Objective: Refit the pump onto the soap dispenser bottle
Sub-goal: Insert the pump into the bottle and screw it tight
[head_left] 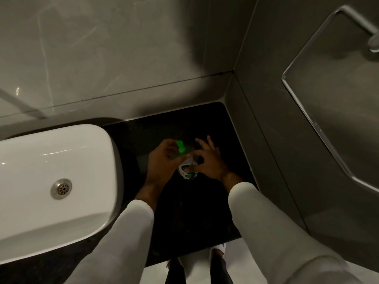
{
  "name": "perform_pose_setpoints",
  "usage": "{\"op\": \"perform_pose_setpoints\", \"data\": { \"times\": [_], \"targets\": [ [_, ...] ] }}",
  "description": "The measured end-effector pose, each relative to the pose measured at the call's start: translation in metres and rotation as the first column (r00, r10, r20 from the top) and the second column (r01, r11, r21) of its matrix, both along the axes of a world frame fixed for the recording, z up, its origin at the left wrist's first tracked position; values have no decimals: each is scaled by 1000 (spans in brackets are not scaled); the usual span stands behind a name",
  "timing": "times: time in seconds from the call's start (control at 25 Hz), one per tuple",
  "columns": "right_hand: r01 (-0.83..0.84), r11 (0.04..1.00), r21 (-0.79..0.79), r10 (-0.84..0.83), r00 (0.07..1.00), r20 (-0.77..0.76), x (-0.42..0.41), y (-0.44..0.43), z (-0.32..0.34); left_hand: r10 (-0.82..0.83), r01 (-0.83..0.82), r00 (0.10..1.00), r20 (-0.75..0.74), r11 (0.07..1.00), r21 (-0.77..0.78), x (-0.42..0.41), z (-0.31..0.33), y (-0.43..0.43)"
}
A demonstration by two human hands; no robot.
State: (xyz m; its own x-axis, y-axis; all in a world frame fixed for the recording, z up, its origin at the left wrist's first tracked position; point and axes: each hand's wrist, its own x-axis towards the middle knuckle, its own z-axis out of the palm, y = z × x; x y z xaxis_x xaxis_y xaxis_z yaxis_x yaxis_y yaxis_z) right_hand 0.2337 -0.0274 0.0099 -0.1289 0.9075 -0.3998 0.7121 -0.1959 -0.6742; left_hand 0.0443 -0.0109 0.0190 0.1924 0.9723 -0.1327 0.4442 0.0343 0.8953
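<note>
A small clear soap bottle (188, 170) with a white and green label stands on the black counter (184, 212). Its green pump (180, 147) sits at the bottle's top, nozzle pointing away from me. My left hand (162, 158) is closed around the pump and neck from the left. My right hand (207, 158) pinches the bottle's body with thumb and forefinger, its other fingers spread upward. Whether the pump is fully seated on the neck is hidden by my fingers.
A white basin (51, 181) with a metal drain (61, 188) fills the left. Grey tiled walls (123, 58) close the back and right of the counter. A glass corner shelf (328, 99) hangs on the right wall. The counter's front edge is near my body.
</note>
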Motion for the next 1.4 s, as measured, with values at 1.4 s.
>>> {"op": "perform_pose_setpoints", "data": {
  "times": [1.4],
  "targets": [
    [67,998,2,-67,998,-4,-2,-9,5,156,-127,962,225,982,-136,16,-33,-14]
  ]
}}
